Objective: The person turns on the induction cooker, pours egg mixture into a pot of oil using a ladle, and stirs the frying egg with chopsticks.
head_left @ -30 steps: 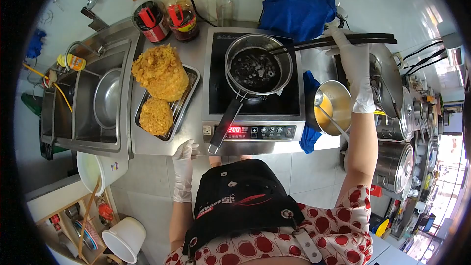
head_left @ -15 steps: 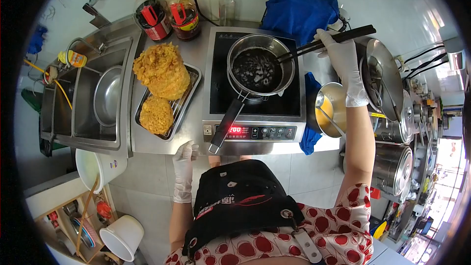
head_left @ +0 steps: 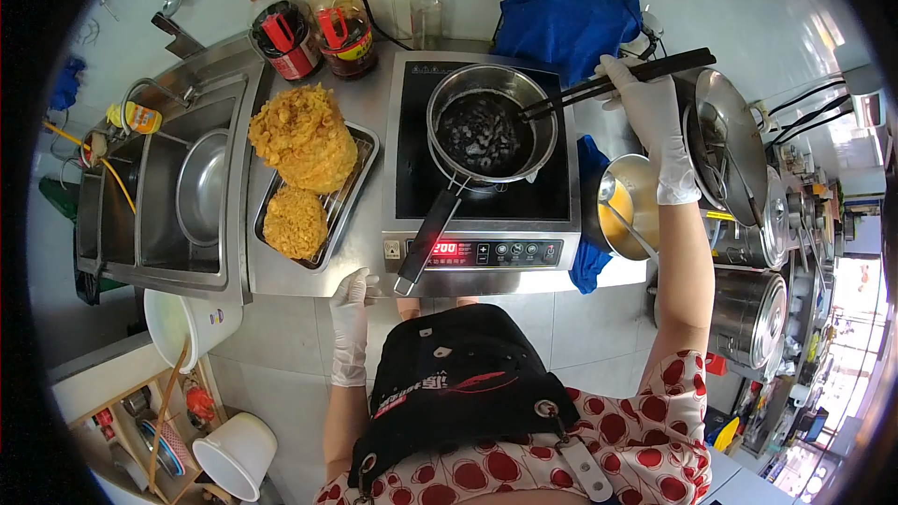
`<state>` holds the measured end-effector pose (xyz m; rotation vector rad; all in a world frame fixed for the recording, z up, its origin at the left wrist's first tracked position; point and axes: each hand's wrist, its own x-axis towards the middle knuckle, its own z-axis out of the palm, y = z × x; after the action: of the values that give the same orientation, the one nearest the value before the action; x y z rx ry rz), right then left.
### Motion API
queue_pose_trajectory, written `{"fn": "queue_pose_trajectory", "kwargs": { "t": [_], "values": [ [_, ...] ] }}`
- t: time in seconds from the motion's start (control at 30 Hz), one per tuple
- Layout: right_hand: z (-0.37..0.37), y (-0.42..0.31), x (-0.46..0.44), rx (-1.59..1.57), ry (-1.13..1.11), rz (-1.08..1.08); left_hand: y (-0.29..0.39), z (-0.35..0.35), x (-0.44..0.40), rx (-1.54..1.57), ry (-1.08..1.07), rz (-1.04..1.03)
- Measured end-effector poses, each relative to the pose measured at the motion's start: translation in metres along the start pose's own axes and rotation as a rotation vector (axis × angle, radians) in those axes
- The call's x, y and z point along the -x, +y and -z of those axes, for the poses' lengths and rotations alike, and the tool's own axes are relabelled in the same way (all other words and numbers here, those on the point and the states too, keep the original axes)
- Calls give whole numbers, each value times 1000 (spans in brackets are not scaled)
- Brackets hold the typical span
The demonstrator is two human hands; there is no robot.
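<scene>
Gloved in white, my right hand (head_left: 644,103) grips a pair of long black chopsticks (head_left: 599,89), whose tips reach into the dark bubbling liquid of a steel pot (head_left: 486,136). The pot stands on an induction cooker (head_left: 402,215) with a red display. My left hand (head_left: 354,292), also gloved, rests at the counter's front edge with its fingers bent together; whether it grips anything is hidden. Golden fried pieces (head_left: 304,140) lie on a rack tray (head_left: 369,154) left of the cooker. A steel bowl (head_left: 645,178) with yellow liquid and a spoon sits on the right.
At the far left is a double sink (head_left: 182,266) holding a metal basin (head_left: 204,187). Sauce bottles (head_left: 344,28), a glass bottle (head_left: 427,9) and a blue cloth (head_left: 566,23) line the wall. Large pots (head_left: 748,313) stand right. The pot handle (head_left: 428,241) sticks out toward the front.
Over the last second my right hand and the chopsticks have moved a little left, with the tips now lower in the pot. My left hand has stayed in place.
</scene>
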<state>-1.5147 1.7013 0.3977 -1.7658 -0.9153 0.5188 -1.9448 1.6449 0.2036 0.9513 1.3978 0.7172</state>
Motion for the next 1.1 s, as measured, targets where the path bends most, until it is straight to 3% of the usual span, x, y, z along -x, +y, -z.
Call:
{"fn": "queue_pose_trajectory", "kwargs": {
  "t": [0.7,0.87,0.93,1.0,1.1],
  "values": [
    [-3,-1,2,-4,5,-5,1,-2,0,18,2,4],
    [1,-32,47,-69,26,-39,18,-6,5,-13,-22,3],
    [17,-32,68,30,-18,52,19,-4,5,-30,-24,5],
    [28,-38,100,117,11,331,16,-1,0,9,-54,-67],
    [40,-34,142,293,22,522,28,3,-2,20,-66,-69]
  ]
}}
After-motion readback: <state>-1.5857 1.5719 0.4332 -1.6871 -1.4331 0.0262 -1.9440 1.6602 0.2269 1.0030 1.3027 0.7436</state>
